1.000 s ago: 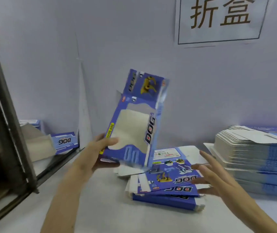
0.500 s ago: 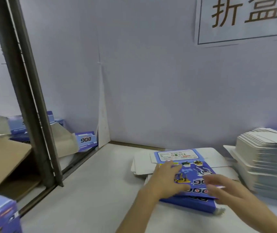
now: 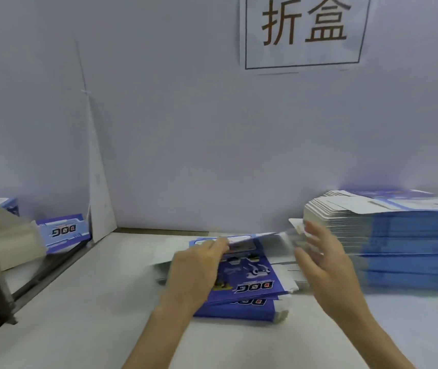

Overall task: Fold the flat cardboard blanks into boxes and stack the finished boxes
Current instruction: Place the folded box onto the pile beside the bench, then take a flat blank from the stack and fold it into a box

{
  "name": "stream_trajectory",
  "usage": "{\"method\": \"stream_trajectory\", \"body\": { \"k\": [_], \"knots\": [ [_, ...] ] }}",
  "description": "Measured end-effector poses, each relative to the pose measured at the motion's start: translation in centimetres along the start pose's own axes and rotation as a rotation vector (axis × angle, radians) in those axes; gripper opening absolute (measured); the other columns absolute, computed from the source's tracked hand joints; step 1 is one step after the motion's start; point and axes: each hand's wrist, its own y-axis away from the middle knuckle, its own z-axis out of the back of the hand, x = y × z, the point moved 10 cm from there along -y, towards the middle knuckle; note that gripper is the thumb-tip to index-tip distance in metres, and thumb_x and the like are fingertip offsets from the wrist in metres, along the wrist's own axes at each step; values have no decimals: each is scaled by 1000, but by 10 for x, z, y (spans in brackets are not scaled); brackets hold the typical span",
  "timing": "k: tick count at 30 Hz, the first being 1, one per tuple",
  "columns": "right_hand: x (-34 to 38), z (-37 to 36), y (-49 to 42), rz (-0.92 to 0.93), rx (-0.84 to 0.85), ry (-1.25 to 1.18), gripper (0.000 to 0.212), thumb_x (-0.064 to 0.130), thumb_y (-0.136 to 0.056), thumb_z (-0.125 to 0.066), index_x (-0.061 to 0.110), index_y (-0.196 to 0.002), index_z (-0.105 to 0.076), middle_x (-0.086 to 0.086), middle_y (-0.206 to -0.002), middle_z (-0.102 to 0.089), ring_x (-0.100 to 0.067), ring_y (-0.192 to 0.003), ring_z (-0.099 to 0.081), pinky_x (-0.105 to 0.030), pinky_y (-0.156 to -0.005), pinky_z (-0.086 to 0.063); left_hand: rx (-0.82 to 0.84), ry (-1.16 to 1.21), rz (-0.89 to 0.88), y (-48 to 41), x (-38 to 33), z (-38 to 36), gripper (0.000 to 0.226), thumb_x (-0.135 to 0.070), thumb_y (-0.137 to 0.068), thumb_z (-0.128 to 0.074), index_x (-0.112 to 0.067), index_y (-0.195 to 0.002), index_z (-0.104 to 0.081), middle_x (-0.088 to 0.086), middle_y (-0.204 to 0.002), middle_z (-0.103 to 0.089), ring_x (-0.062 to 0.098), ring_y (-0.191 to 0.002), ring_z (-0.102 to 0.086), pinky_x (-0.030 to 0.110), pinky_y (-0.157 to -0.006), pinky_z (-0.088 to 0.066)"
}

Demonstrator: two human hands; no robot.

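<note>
Now the folded box is gone from my left hand [image 3: 199, 272], so a new round begins: this hand pinches the far edge of the top blank [image 3: 250, 278] at 12 o'clock. My right hand [image 3: 321, 265] is spread open beside it, holding nothing. I count one small pile [image 3: 239, 312], one tall stack [image 3: 399, 249] at 2 o'clock, and two boxes [image 3: 63, 233] at 10 o'clock.

Left forearm [image 3: 156, 339] and right forearm [image 3: 369, 334] reach forward from lower frame edge. Left hand [image 3: 199, 272] palm down, back toward camera, fingers [image 3: 216, 245] curled round far edge of top blank [image 3: 250, 280]. Right hand [image 3: 324, 265] apart to right, on edge, palm facing left, fingers [image 3: 312, 231] fairly straight, spread, pointing away. Both hands motion-blurred.
</note>
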Motion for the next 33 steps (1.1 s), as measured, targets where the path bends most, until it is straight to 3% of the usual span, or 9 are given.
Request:
{"method": "stream_trajectory", "body": {
  "k": [3, 6, 9, 12, 22, 25, 29, 31, 33],
  "knots": [
    [7, 19, -6, 0, -94, -92, 55, 8, -95, -59, 26, -143, -41, 7, -133, -51, -11, -118, -51, -9, -86, -42, -426, 113, 23, 3, 20, 66, 9, -15, -82, -70, -13, -90, -68, -3, -57, -61, 21, -38, -52, 19, -36, -32],
    [5, 18, -10, -44, -15, -225, 56, 16, -97, -57, 29, -147, -36, 8, -133, -51, -9, -120, -51, -8, -82, -40, -595, 557, 190, 10, 48, 89, 22, -29, -102, -43, -17, -107, -61, -17, -66, -57, 3, -56, -55, 9, -49, -37],
    [10, 11, -8, -36, 70, -323, 56, 25, -96, -54, 31, -148, -33, 10, -139, -52, -5, -124, -52, -18, -94, -42, -511, 1064, 329, 8, 47, 69, 29, -29, -99, -39, -30, -124, -55, -24, -110, -64, -1, -107, -60, 10, -77, -52],
    [18, 12, -7, -1, 78, -412, 55, 29, -93, -53, 32, -146, -39, 19, -126, -64, 0, -114, -61, -14, -77, -53, -423, 1222, 359, 5, 25, 51, 40, -25, -99, -40, -38, -136, -46, -22, -129, -58, 1, -122, -53, 25, -97, -50],
    [13, 16, -2, -38, -20, -559, 59, 24, -93, -59, 42, -145, -40, 21, -124, -65, -1, -101, -68, -18, -62, -56, -211, 1281, 477, 2, 16, 16, 76, -58, -79, -60, -40, -148, -30, -21, -134, -52, -1, -125, -49, 25, -101, -47],
    [15, 15, 0, -38, -33, -528, 63, 32, -88, -61, 44, -145, -39, 24, -126, -63, -2, -109, -65, -19, -70, -58, -136, 1253, 515, 4, 16, 7, 97, -73, -67, -64, -42, -149, -23, -21, -139, -46, 3, -130, -44, 39, -106, -45],
    [24, 2, 8, -15, 19, -471, 66, 36, -86, -61, 45, -146, -36, 19, -134, -59, -12, -118, -62, -44, -91, -57, 30, 1351, 546, 7, -5, -10, 104, -76, -58, -69, -42, -148, -27, -18, -139, -50, 9, -125, -53, 30, -95, -53],
    [34, -7, 13, 35, 60, -438, 60, 35, -89, -60, 50, -142, -37, 23, -132, -60, -6, -115, -63, -35, -87, -58, 145, 1522, 596, 13, -21, -25, 83, -64, -62, -76, -33, -135, -50, -4, -119, -69, 18, -101, -69, 30, -73, -60],
    [50, -3, 14, 137, 73, -357, 50, 42, -92, -60, 51, -138, -41, 32, -131, -56, 6, -120, -56, -13, -88, -51, 187, 1633, 664, 17, -25, -36, 63, -52, -61, -73, -27, -119, -62, -2, -105, -74, 21, -93, -72, 34, -74, -60]
  ]
}}
